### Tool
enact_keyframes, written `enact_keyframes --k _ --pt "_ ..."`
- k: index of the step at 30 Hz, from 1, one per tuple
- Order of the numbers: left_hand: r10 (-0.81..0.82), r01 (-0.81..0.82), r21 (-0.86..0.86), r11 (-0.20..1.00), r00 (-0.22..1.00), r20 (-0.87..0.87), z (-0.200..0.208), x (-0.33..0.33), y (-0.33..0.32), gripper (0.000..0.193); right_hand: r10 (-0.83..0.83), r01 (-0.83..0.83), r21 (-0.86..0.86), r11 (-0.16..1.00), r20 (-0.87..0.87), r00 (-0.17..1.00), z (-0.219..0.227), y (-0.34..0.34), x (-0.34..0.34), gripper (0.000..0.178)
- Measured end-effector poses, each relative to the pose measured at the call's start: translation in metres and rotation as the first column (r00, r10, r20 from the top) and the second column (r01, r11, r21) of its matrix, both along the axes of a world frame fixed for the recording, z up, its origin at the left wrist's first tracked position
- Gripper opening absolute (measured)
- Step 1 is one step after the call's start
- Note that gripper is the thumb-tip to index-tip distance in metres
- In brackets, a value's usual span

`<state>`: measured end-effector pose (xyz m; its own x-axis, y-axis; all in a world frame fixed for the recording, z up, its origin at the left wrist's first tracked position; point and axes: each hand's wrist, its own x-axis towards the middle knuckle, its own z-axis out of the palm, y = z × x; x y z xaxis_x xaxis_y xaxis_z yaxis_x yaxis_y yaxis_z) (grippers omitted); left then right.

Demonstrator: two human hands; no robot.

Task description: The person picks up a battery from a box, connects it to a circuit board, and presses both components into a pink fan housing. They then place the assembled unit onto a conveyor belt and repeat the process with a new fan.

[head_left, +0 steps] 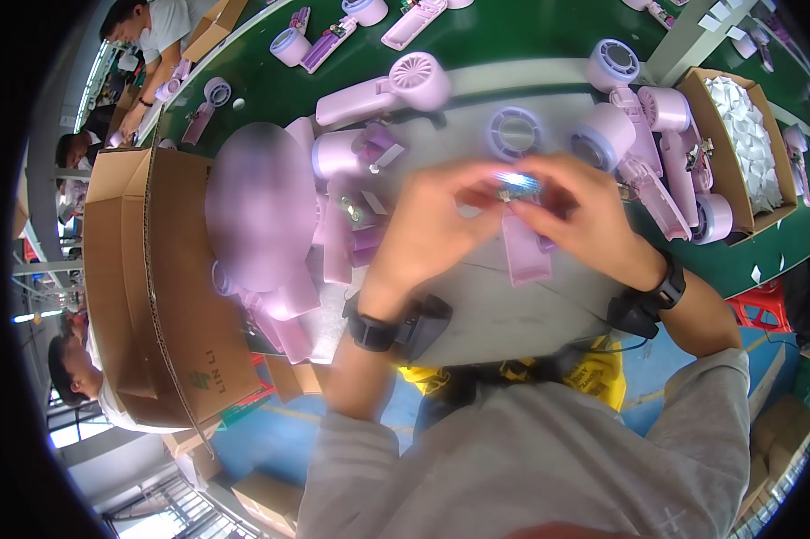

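At the centre of the head view, a small circuit board with a glaring bluish-white light sits between the fingertips of both hands, just above the upper end of a hollow, open-faced pink fan handle. The left hand comes in from the board's left, its thumb and forefinger bent together and pinching at that edge. The right hand grasps the other side, forefinger arching over the top and thumb underneath, near the handle's upper end. Blur and glare hide exactly where each fingertip meets the board, and I cannot tell whether the fingers also touch the handle. A round, ring-shaped fan head lies just beyond the hands.

Both wrists wear black strapped devices. Under the hands spreads a grey work surface, set on a green table. Beyond the left hand, a closed pink fan lies with its grille facing up. Nearer, left of the left hand, purple fan housings lie heaped beside a large, blurred pink oval shape, with an open cardboard box at their left. To the right of the right hand, more opened fan housings lie piled against a cardboard tray filled with folded white pieces. A red stool stands below the table's right edge. At upper left, a co-worker in a white top leans over the table.
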<state>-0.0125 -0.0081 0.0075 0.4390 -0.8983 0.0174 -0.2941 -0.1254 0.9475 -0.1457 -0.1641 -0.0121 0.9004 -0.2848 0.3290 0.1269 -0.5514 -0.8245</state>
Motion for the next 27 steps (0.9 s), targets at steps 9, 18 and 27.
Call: enact_keyframes --k 9,18,27 --pt "0.074 -0.074 -0.019 0.997 0.997 0.000 -0.0017 -0.0023 0.0026 0.031 -0.026 0.026 -0.023 0.999 -0.002 1.000 -0.0033 0.0000 -0.0013 0.036" --pt "0.068 -0.068 0.003 0.998 0.995 0.074 -0.0012 -0.0027 0.0041 0.023 -0.064 0.062 -0.065 0.996 -0.029 0.998 -0.0023 0.0013 -0.0028 0.034" --pt "0.091 -0.088 -0.027 0.996 0.989 0.116 -0.0035 -0.0054 0.0023 0.024 -0.067 0.065 -0.054 0.996 -0.040 0.997 -0.0032 0.0021 -0.0022 0.035"
